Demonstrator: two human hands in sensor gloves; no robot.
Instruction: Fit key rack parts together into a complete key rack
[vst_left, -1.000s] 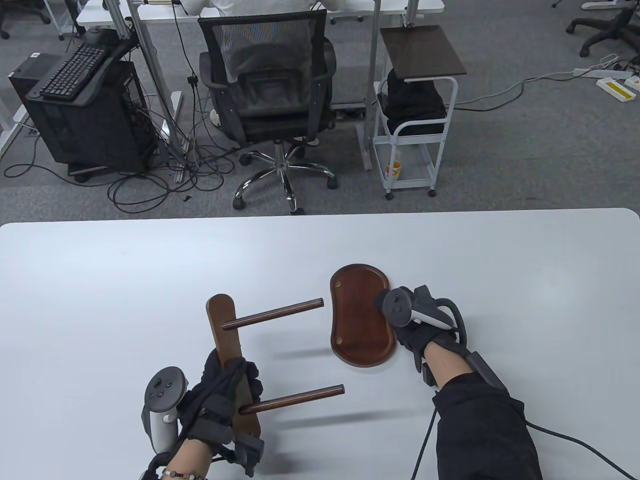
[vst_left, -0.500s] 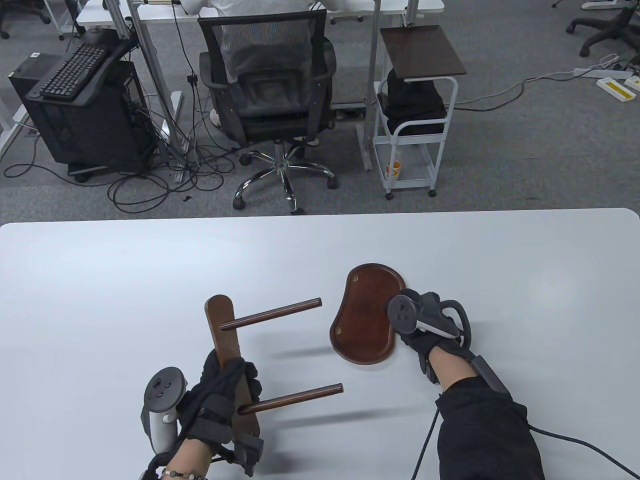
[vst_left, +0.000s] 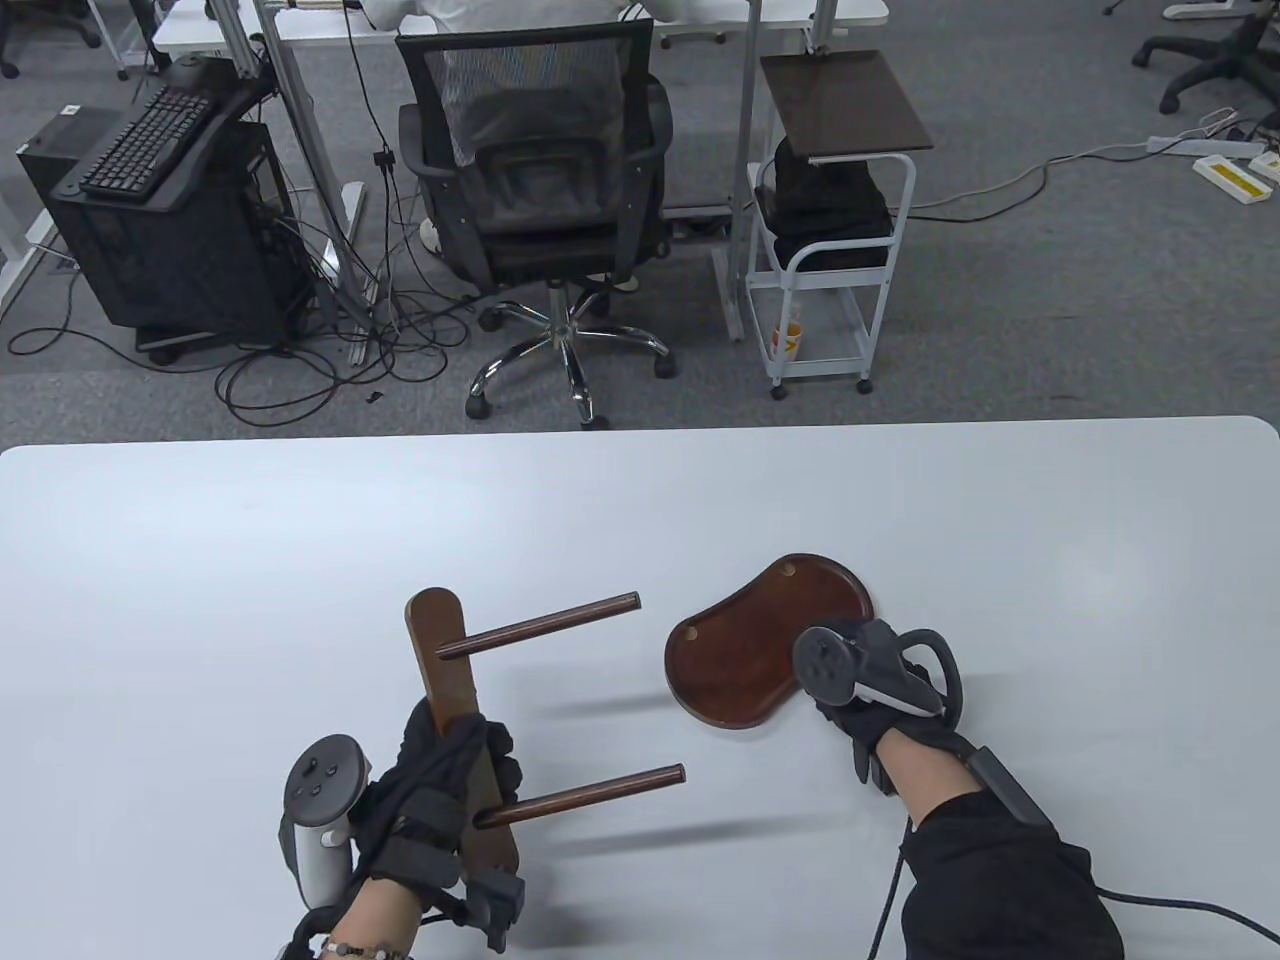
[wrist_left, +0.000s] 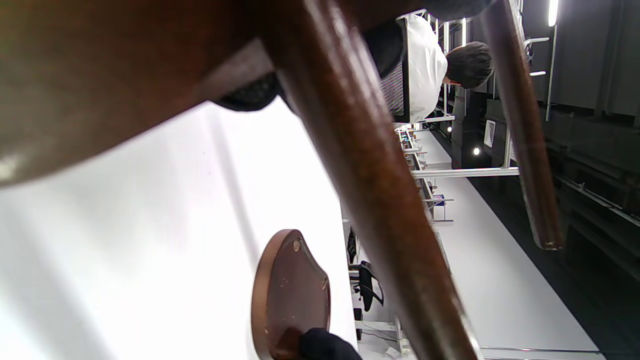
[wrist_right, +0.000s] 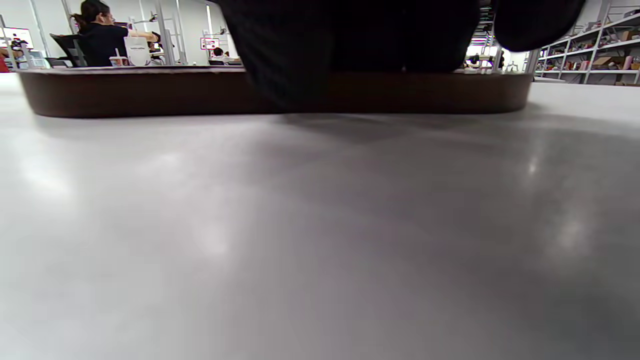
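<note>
Tray base (vst_left: 745, 650) has swung clockwise since the earlier frames: long axis was near upright, now lies diagonal, far end toward upper right. It sits flat on the white surface (vst_left: 200, 560), right of centre. Right hand (vst_left: 880, 690) has shifted right and toward the near edge with it, resting on the tray's near-right rim; its fingers are hidden under the tracker, so cannot tell their spread. Left hand (vst_left: 450, 780) is unchanged, fingers wrapped around the lower part of the upright board (vst_left: 445, 660), held above the surface. Upper peg (vst_left: 540, 625) and lower peg (vst_left: 585, 795) both point right, same as before. Board and tray are apart.
</note>
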